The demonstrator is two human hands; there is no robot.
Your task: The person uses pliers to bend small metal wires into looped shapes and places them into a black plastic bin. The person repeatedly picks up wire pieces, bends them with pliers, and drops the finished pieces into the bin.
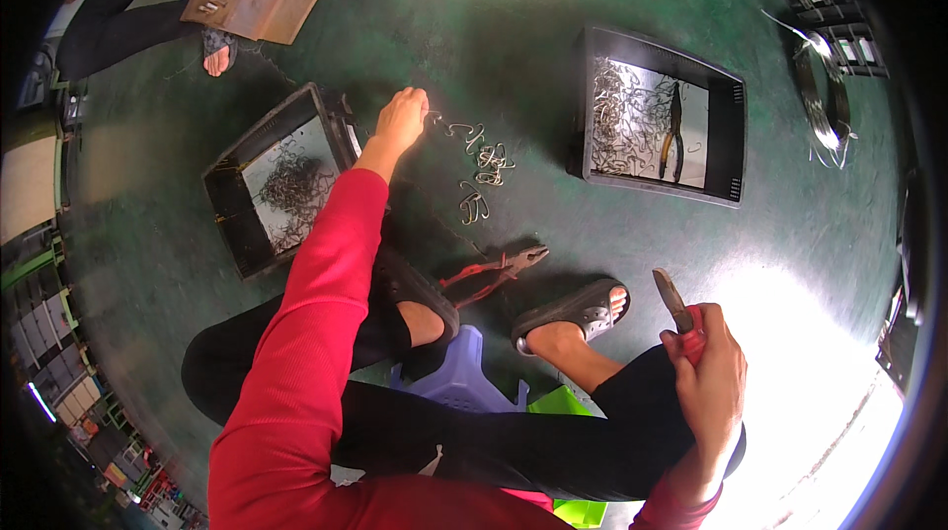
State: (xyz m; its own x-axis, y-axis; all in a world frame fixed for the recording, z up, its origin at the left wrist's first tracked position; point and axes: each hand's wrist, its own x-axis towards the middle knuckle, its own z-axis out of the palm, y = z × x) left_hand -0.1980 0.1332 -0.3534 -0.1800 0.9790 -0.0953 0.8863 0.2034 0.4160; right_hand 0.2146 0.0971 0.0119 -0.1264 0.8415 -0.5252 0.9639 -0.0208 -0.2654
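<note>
My left hand (400,122) reaches out over the floor with its fingertips pinched at a small bent wire hook, which shows only in part. Beside it lies a loose trail of silvery S-shaped wire hooks (489,163). My right hand (713,372), above my right knee, is closed round the red handles of a hand tool (674,301) that looks like pliers seen edge-on, its steel head pointing up and left. Another pair of red-handled pliers (509,263) lies on the floor between my feet.
A black crate (657,189) at the right holds many hooks and dark pliers (672,135). Another black crate (237,224) at the left holds darker wire pieces. A wire coil (825,95) lies far right. Beneath me stands a purple stool (459,377). Another person's foot (217,58) is at far left.
</note>
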